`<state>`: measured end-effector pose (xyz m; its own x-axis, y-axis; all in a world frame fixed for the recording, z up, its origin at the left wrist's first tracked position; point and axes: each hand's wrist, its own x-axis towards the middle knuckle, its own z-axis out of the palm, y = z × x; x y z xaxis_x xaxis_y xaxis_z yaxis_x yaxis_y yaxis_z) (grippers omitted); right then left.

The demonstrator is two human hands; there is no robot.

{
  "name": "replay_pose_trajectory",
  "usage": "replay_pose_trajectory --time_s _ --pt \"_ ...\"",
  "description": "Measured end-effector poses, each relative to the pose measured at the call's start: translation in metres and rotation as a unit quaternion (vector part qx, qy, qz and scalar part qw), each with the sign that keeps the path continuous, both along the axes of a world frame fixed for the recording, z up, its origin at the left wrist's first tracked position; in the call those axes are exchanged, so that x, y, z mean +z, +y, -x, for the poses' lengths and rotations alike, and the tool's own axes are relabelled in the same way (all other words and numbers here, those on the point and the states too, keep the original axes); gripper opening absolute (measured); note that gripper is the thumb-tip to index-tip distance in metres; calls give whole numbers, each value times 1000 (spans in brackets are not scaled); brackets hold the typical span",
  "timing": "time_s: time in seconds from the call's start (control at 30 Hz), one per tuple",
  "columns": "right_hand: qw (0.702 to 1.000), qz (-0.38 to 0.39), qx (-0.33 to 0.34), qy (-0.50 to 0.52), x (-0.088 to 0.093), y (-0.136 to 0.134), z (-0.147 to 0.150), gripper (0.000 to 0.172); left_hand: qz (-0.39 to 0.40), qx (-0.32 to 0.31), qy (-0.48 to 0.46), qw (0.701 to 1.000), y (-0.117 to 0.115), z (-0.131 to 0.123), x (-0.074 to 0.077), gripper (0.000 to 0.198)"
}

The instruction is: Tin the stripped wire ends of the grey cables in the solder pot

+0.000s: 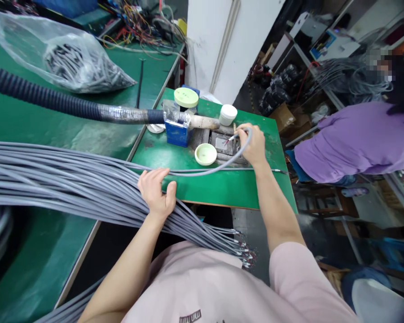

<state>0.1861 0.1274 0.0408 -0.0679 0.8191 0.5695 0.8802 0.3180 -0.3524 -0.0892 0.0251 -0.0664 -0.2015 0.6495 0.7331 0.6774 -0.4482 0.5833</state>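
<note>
Over the green-topped workbench (215, 190), your right hand (252, 144) pinches a single grey sheathed cable (215, 167), fingers clamped on it, with its thin tip just above a square metal fixture (222, 146) beside a shallow pale-green dish (205, 154). Your left hand (156, 193) lies on a thick bundle of grey cables (70, 179), fingers spread apart across the strands, not gripping.

Left hand (155, 193) rests on grey cables (70, 179) at the worktop's (202, 193) near edge. Right hand (252, 144) pinches a cable end (230, 137) above a metal fixture (221, 146).
</note>
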Motion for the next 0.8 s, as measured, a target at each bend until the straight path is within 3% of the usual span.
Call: replay_pose_trajectory --time_s 0.1,0.2,0.3,0.37,0.43,0.5,0.57,0.67,0.8 --pt "993 -43 37 104 6 -52 13 25 18 -5 -22 1000 -1 1 6 31" --pt "985 -50 72 148 -3 -105 33 20 38 -34 -75 996 -12 -4 23 25" --pt "977 -71 130 156 -23 -144 51 22 105 -167 -135 971 -33 -19 42 22" --pt "969 -75 178 152 -36 -162 58 30 195 -296 -214 910 -45 -33 50 27" --pt "961 -72 215 156 -47 -177 63 40 275 -386 -318 821 -53 -46 53 35" --pt "955 -57 240 162 -55 -190 65 47 316 -419 -411 746 -57 -55 50 42" --pt "950 -41 257 171 -63 -201 67 51 331 -419 -466 705 -59 -60 46 43" --pt "947 -20 251 200 -74 -215 66 53 341 -418 -487 687 -61 -61 43 40" --pt "939 43 205 272 -79 -224 59 42 338 -412 -443 721 -64 -63 46 37"
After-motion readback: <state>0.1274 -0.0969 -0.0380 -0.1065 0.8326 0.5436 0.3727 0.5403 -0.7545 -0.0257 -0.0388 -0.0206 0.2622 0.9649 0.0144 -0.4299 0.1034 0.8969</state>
